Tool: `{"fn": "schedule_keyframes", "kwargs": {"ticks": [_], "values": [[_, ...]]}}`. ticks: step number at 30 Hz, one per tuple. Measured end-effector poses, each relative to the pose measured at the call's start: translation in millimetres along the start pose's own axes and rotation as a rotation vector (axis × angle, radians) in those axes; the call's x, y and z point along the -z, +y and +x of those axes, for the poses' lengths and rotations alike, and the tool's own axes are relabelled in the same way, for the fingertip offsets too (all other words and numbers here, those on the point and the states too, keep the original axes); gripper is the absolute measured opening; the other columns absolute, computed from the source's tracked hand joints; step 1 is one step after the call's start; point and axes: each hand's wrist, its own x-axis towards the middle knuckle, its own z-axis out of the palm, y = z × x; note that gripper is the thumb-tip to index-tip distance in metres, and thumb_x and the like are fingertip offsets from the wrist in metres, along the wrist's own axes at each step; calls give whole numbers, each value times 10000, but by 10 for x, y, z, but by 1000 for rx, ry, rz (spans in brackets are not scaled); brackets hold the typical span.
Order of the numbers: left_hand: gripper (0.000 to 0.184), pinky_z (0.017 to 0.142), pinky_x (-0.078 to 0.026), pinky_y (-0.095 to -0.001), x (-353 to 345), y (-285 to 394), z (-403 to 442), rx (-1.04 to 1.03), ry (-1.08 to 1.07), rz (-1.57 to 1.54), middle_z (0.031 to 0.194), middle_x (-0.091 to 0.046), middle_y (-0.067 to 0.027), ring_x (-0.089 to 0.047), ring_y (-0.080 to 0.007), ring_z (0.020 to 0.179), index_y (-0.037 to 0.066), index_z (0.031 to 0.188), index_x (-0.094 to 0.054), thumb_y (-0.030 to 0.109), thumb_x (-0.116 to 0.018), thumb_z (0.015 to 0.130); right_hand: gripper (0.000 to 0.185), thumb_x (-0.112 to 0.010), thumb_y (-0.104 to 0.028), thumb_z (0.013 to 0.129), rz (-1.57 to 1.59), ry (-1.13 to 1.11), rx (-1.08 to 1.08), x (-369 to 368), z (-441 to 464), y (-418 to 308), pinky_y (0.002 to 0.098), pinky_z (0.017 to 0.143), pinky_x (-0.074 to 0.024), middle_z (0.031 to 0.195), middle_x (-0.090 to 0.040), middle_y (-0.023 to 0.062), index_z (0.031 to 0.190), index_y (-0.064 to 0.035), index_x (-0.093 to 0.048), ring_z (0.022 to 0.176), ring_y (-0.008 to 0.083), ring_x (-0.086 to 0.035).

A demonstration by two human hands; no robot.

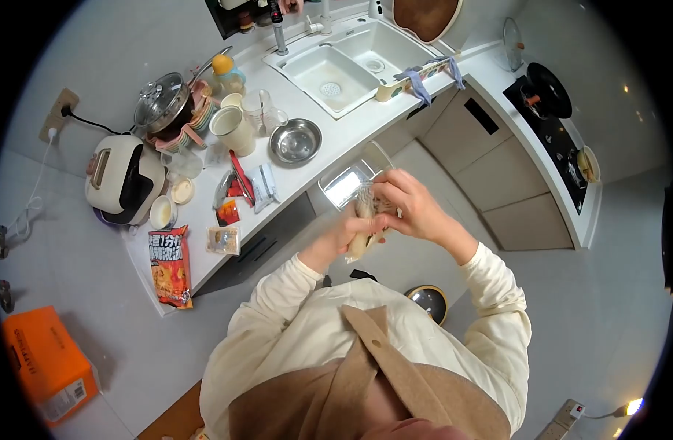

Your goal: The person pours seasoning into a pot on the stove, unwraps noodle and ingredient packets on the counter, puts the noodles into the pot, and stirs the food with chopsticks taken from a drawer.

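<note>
In front of my body, both hands are closed on a long, pale package (357, 246) in clear, crinkled plastic; I cannot make out what is inside. My left hand (344, 233) wraps round its lower part. At the upper end, my right hand (408, 207) pinches the gathered plastic. Just beyond the hands is a clear-sided bin (339, 183), partly hidden by them. On the counter to the left lie a red-and-orange food packet (170, 268), a small clear packet (223, 240) and a white-and-blue sachet (264, 188).
A steel bowl (295, 141) stands near the counter edge, beside a cream pitcher (232, 132). Further back are a white double sink (329, 77) and a lidded pot (163, 103). A rice cooker (124, 180) sits left; a black pan (549, 89) rests on the stove at right.
</note>
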Motion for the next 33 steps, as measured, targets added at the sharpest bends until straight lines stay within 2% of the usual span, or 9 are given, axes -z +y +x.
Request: {"fn": "schedule_keyframes", "kwargs": {"ticks": [5,8,12,13,16,21,28,31,33], "values": [[350,774,-486,-323,320,-2,150,-181,146,-308,893,-609,-88,-599,-188,841,10,988,-564,300,-644,810,781,-796,-224,643,376,282,-334,-92,-61,-46,366,816,-459,1231,-380,112,1279,-71,-369,1007,219,-510],[378,784,-478,-337,485,-3,222,-234,189,-233,909,-612,-82,-598,-205,873,14,992,-578,340,-640,812,875,-824,-297,598,386,256,-497,-494,-149,-109,383,880,-448,1251,-367,118,1300,-70,-352,1082,254,-484],[841,905,-405,-333,254,121,220,-304,-18,-153,1169,-493,-80,-480,-187,1073,51,1313,-377,551,-675,706,911,-839,-294,564,435,308,-576,-568,-32,-153,404,953,-409,1263,-367,115,1293,-41,-353,1178,264,-412],[1032,943,-371,-328,268,136,210,-264,-72,-119,1257,-410,-80,-420,-187,1135,62,1387,-225,606,-692,644,914,-843,-307,550,440,292,-559,-561,-47,-129,399,945,-413,1239,-386,118,1280,-33,-368,1150,260,-437],[1041,935,-377,-329,229,68,248,-246,-33,-40,1252,-410,-81,-434,-196,1115,67,1393,-199,604,-690,649,905,-840,-321,506,380,246,-575,-525,-55,-67,364,859,-434,1158,-439,127,1248,-45,-402,1050,267,-489],[704,908,-404,-292,103,161,216,-261,107,-73,1197,-473,-50,-468,-142,1087,61,1270,-348,184,-756,710,792,-784,-271,477,304,375,-482,-656,19,-35,334,809,-435,1020,-516,123,1165,-35,-469,942,258,-535],[501,885,-436,-296,165,98,192,-281,63,-120,1160,-519,-81,-521,-155,1037,23,1189,-474,233,-669,778,577,-758,-259,509,189,430,-350,-760,41,48,336,734,-467,918,-589,122,1006,-35,-567,822,260,-590],[558,884,-437,-305,155,46,230,-372,101,-130,1151,-521,-82,-526,-168,1028,20,1194,-476,342,-668,780,256,-677,-121,723,170,495,-216,-719,137,4,357,666,-424,831,-532,95,971,-66,-647,716,259,-521],[641,887,-436,-315,200,70,216,-360,111,-150,1146,-519,-80,-521,-177,1034,25,1220,-450,415,-676,764,486,-748,-226,587,208,366,-335,-700,147,80,340,709,-454,918,-573,121,1007,-42,-588,788,262,-568]]}}
